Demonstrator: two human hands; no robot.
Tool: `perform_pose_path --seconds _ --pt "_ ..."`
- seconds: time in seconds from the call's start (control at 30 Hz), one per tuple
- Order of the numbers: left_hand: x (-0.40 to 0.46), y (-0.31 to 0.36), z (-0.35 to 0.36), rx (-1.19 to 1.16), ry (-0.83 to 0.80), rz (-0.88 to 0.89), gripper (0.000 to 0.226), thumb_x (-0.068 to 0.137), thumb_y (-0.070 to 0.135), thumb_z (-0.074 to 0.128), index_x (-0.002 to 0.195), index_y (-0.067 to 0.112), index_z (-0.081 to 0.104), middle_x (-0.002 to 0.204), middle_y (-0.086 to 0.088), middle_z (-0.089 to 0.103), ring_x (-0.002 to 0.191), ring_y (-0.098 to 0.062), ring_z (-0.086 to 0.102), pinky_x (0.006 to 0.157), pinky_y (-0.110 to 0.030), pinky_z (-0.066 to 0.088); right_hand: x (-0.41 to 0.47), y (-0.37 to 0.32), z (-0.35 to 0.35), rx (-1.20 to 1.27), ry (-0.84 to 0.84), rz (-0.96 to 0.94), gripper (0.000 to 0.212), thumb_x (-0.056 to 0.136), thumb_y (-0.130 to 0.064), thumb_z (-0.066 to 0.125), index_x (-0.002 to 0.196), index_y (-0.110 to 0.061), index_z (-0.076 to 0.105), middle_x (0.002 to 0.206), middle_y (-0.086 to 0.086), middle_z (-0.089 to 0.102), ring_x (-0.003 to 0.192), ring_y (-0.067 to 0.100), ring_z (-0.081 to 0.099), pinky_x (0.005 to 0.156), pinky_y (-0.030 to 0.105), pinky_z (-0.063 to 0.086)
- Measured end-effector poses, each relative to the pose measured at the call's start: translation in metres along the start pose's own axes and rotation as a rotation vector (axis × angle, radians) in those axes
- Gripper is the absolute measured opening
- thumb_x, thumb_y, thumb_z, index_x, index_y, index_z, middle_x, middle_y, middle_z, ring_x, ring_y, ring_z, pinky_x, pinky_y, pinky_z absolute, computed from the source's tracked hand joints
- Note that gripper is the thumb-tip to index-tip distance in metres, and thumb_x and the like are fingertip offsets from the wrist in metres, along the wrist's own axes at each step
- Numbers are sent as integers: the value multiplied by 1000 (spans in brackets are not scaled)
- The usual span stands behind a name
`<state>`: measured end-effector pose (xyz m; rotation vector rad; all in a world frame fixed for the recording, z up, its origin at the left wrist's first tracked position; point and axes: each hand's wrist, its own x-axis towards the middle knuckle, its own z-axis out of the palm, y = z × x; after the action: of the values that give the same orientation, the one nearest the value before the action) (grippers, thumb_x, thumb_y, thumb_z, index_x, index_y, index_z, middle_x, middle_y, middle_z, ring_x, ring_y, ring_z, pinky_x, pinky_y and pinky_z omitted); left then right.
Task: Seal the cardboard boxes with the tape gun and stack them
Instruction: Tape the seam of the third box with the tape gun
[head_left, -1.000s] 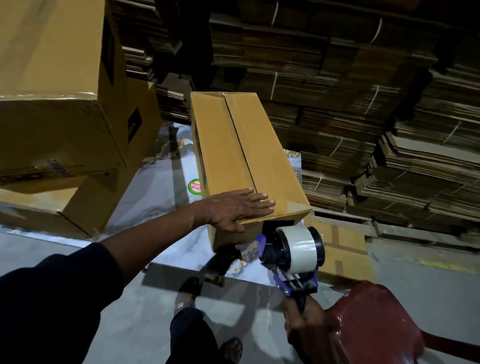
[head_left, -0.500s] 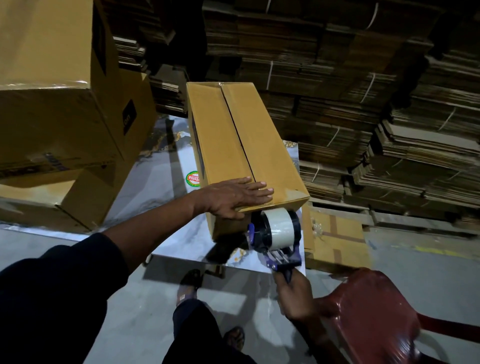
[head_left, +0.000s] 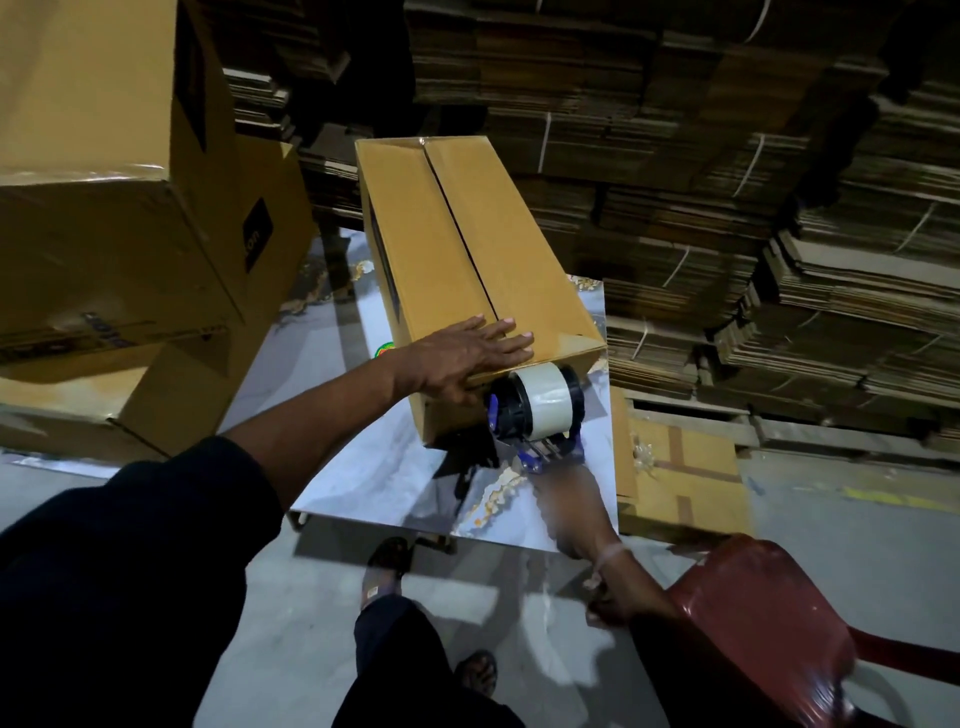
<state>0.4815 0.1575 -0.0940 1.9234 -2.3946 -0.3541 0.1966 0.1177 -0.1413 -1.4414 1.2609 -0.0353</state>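
Your box (head_left: 467, 260) lies on the table (head_left: 374, 467) with its long axis running away from you, slightly leftward; the flap seam runs the same way, open and untaped. Your left hand (head_left: 467, 358) lies flat, fingers spread, on the near end of the top. Your right hand (head_left: 563, 488), blurred, grips the tape gun (head_left: 535, 410), whose roll presses against the box's near end face just under the top edge. Taller boxes (head_left: 104, 208) are stacked at the left, apart from yours. A red chair (head_left: 753, 639) stands by your right arm. Bundled flat cardboard (head_left: 727, 182) fills the dim room behind; the floor is grey.
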Motion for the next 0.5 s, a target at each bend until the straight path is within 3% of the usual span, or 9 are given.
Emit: perform_pose_path --seconds 0.13,0.23,0.4,0.5 --pt "0 1 -1 10 15 -30 108 84 25 74 166 24 5 174 3 -6 160 -24 -10 127 -53 -4 5 -8 0 -3 8 -17 38 91 -32 70 69 -14 44 60 10 36 45 18 27 47 29 22" --pt "3 6 -2 -78 86 -43 90 89 13 68 165 16 20 174 -3 9 160 -23 1 127 -58 0 9 -14 -3 -53 21 -31 39 88 -36 71 68 -15 45 56 10 39 44 19 29 46 31 24" --pt "4 1 -1 -101 127 -2 92 85 7 74 163 10 26 172 -8 18 159 -24 8 127 -57 1 17 -20 -5 -171 88 -101 29 89 -12 64 63 -16 49 51 2 45 43 21 37 44 25 31" --pt "3 -8 2 -151 133 -4 92 86 7 72 164 11 23 173 -6 15 160 -19 4 127 -55 -2 23 -25 -5 -294 135 -166 22 86 -8 64 69 -20 54 62 -1 52 58 24 48 53 26 34"
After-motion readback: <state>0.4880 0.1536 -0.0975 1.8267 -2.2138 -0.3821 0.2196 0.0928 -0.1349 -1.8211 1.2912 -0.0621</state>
